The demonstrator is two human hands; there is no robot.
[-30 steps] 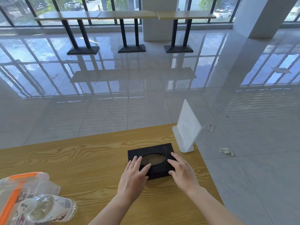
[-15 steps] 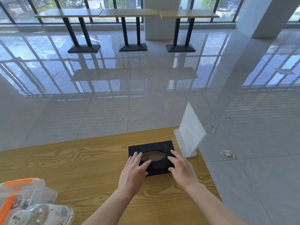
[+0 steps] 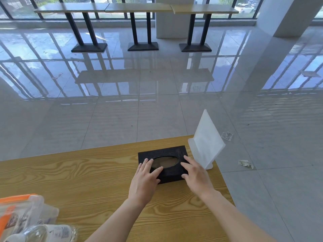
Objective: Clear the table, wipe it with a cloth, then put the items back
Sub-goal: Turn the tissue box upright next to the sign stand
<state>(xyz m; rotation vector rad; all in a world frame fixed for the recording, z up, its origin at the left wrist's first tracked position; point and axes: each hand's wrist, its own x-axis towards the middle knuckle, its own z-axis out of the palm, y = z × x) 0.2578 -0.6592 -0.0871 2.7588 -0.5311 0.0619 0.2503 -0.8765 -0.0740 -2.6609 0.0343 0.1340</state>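
The black tissue box point(image 3: 167, 151) sits on the wooden worktop point(image 3: 87, 172) near its far right corner, with a narrow strip of wood between it and the far edge. The left hand point(image 3: 145, 180) and right hand point(image 3: 195, 177) both rest on its top, one on each side of the oval opening. The fingers lie fairly straight, so each grip is released, touching rather than clasping. Just right of the box a white sign stand point(image 3: 206, 142) leans back, its base close to the right edge. Bare wood stretches left toward a clear container with an orange lid point(image 3: 21, 206) and a plastic bottle point(image 3: 52, 231) at the near left. Beyond the edges lies glossy tiled floor point(image 3: 157, 110), with two crumpled scraps point(image 3: 245, 163) on the right.
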